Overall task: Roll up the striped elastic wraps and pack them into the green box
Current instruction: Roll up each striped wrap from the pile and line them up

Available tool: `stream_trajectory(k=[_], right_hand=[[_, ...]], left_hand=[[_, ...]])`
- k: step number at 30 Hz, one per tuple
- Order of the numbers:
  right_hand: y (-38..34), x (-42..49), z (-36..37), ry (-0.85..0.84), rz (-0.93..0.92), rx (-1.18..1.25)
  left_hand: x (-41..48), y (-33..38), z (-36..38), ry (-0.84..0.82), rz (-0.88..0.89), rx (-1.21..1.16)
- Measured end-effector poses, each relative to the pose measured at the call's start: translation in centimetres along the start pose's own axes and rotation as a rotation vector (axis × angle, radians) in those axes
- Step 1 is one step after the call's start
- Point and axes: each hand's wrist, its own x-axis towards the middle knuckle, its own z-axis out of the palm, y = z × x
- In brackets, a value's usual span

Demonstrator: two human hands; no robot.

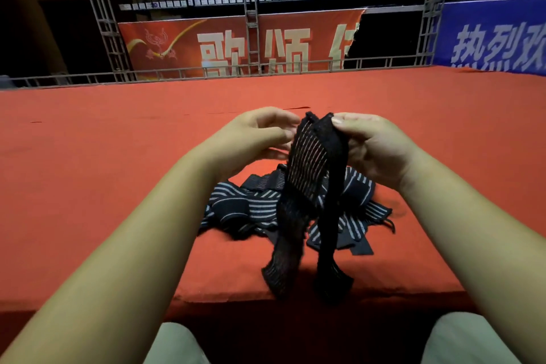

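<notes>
A black elastic wrap with thin pale stripes (310, 162) hangs folded over between my hands, its two ends dangling down past the front edge of the red surface. My right hand (372, 148) pinches its top fold between thumb and fingers. My left hand (260, 136) has curled fingers touching the wrap's left side. Below them a loose pile of striped wraps (260, 210) lies on the red cloth. No green box is in view.
The red-covered platform (118, 171) stretches far ahead and to both sides. Its front edge runs just above my knees (177, 346). A metal truss rail (206, 71), a red banner and a blue banner stand at the back.
</notes>
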Motion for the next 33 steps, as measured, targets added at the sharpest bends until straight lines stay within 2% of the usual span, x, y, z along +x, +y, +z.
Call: stream_trajectory(k=[4,10,14,17,22,26,29,33], right_hand=[[0.4,-0.4,1.1,-0.032,-0.008,-0.004],[1.1,-1.0,0.8,-0.006,-0.022,0.052],[0.9,-1.9,0.8,-0.030,-0.051,0.027],[1.1,-2.0,0.6,0.031,-0.053,-0.039],[1.8,-2.1,1.8,0.144,-0.086,-0.158],[1.5,-2.8,2.7,0.126,-0.089,-0.176],[0.7,-3.9,3.6,0.092,-0.114,-0.097],[-0.7,-5.5,4.3,0.068,-0.209,0.022]], left_hand=[[0.7,0.1,1.4,0.100,0.149,0.122],[1.1,-0.1,2.5,0.202,0.181,0.264],[1.6,-0.5,2.8,0.377,0.178,0.261],[2.1,-0.8,2.5,0.467,0.144,0.193],[2.1,-0.5,2.6,0.480,0.099,0.042],[1.6,-0.1,3.1,0.511,0.034,-0.222],[0.6,0.6,3.3,0.464,-0.001,-0.394],[-1.1,1.7,3.1,0.356,0.041,-0.577]])
